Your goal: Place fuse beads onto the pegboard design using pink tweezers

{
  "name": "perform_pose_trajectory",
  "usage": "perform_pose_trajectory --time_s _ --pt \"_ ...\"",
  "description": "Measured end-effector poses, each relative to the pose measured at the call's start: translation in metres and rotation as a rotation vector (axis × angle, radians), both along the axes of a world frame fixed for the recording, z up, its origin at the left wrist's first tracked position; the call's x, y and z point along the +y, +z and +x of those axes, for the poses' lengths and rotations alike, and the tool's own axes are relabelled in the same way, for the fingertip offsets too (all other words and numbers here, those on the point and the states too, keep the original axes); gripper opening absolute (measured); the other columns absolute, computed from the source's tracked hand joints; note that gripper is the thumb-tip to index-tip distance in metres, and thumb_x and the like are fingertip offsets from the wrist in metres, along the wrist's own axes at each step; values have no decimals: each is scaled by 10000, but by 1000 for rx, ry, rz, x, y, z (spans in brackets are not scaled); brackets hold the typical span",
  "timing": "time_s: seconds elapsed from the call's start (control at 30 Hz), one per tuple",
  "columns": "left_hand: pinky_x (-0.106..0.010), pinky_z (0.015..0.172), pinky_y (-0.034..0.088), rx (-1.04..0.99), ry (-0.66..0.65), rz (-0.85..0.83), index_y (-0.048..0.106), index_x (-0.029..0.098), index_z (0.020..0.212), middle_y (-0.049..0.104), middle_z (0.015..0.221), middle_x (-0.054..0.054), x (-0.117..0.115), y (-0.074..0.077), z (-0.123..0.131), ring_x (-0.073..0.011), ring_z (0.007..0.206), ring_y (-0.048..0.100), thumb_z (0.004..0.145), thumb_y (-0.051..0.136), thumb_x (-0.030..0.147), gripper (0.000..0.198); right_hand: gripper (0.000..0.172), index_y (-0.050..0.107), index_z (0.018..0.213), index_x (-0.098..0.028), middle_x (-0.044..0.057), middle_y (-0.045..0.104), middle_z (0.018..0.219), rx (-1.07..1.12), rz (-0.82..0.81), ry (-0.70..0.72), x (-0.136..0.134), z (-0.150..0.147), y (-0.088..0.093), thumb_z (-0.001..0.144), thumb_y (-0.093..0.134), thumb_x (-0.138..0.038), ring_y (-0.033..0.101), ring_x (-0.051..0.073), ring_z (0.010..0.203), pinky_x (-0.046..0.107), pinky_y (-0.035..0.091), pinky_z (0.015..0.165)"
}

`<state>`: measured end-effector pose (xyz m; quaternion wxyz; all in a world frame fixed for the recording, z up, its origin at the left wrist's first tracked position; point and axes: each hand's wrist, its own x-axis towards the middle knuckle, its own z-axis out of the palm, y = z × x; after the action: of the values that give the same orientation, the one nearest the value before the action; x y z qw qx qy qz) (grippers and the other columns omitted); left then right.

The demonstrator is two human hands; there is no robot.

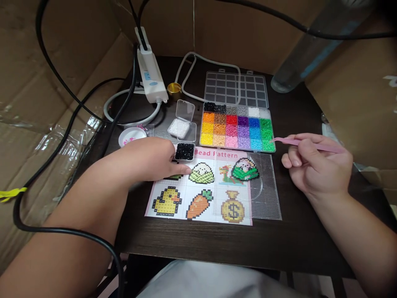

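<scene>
My right hand (319, 165) is closed around pink tweezers (310, 144). Their tip reaches the green beads (267, 145) at the right edge of a sorted bead case (235, 147). My left hand (149, 159) rests on the pattern sheet (198, 221), thumb stretched out beside the picture of a dumpling-like figure (201, 173); its other fingers are mostly hidden. Just past that hand sits a small box of black beads (185, 152). A green, white and pink bead piece (245, 169) with a black outline lies on the clear pegboard (269, 198), over the sheet's right side.
Behind stand an open box of white beads (180, 128), a white dish with pink bits (132, 135), a gold cup (174, 90) and a power strip (151, 74). A black cable (77, 234) crosses my left arm. Cardboard walls (164, 29) enclose the dark table (217, 240).
</scene>
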<state>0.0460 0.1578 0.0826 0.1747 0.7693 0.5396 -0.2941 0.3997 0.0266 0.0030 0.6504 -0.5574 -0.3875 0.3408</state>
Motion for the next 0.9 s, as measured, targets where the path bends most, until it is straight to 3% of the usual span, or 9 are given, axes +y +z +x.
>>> perform_pose_trajectory --time_s 0.23,0.4,0.63,0.9 --pt "-517 741 529 -14 5 -25 816 352 709 863 807 -184 4 -5 -5 -433 895 850 850 717 1044 713 364 831 967 -310 43 915 999 33 0 -29 4 -1 3 904 1157 -462 492 122 519 356 513 482" --pt "-508 672 514 -55 -18 20 797 345 668 839 746 -172 6 -11 -11 -379 760 804 809 714 1085 758 406 810 1053 -327 9 919 952 76 -12 -16 4 -6 5 878 1167 -408 477 126 494 353 497 485" --pt "-497 673 502 -19 -15 -10 754 326 666 857 763 -168 5 -6 -8 -360 746 792 849 685 1042 742 619 688 1267 -360 -68 870 846 103 2 -18 6 -5 6 865 1159 -343 500 135 458 320 483 476" --pt "-516 719 522 -19 5 -34 745 333 639 831 738 -171 4 -3 -5 -391 787 812 857 696 1027 729 589 680 1302 -402 -101 805 779 67 14 2 4 0 0 905 1110 -343 481 156 435 350 480 477"
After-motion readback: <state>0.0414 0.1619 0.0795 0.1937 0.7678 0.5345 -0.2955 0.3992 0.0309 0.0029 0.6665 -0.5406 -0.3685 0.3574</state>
